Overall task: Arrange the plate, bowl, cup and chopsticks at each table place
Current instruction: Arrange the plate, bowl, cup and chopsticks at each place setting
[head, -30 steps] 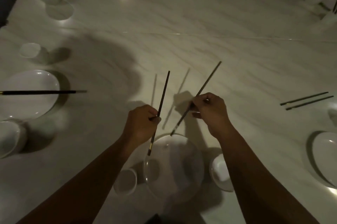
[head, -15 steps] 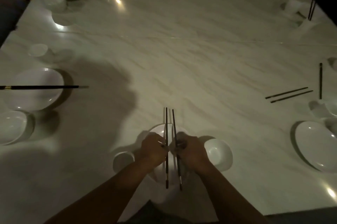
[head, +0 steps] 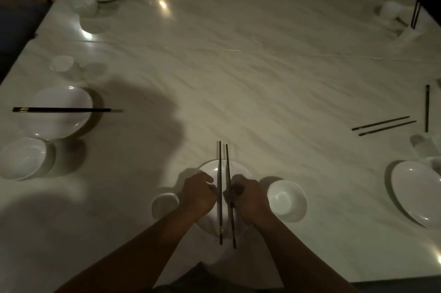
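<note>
Right in front of me a white plate (head: 210, 168) lies at the near table edge, mostly covered by my hands. Two dark chopsticks (head: 220, 154) lie side by side across it, pointing away from me. My left hand (head: 198, 193) pinches the left chopstick at its middle; my right hand (head: 248, 195) pinches the right one. A white cup (head: 164, 205) stands left of the plate and a white bowl (head: 287, 199) to its right.
A marble table (head: 238, 78) holds other places: at left a plate (head: 59, 111) with chopsticks across it and a bowl (head: 21, 158); at right a plate (head: 417, 192) and loose chopsticks (head: 384, 125). More settings line the far edge.
A second ago each hand held one chopstick apart and raised, angled outward. Both hands have drawn in toward me and brought the chopsticks together, parallel, over the plate.
</note>
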Demonstrator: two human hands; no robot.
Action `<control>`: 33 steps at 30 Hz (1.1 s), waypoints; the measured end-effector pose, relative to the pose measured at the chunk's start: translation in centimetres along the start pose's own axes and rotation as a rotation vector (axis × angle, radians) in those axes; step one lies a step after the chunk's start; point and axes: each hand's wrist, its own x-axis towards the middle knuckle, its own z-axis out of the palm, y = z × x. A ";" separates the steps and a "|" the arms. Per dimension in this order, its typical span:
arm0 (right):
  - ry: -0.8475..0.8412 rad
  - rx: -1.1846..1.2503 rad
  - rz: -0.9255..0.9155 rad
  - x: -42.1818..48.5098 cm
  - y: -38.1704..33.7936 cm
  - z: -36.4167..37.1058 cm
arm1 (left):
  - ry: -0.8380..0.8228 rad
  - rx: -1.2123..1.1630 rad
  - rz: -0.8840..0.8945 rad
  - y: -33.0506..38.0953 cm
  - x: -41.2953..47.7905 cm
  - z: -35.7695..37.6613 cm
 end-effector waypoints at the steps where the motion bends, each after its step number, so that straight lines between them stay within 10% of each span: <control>1: -0.002 0.010 -0.002 0.1 0.0 0.1 | 0.016 0.012 0.043 0.0 0.1 -0.6; 33: 0.006 0.039 0.151 -0.3 -3.6 0.0 | -0.017 0.309 0.336 -1.1 3.8 -4.8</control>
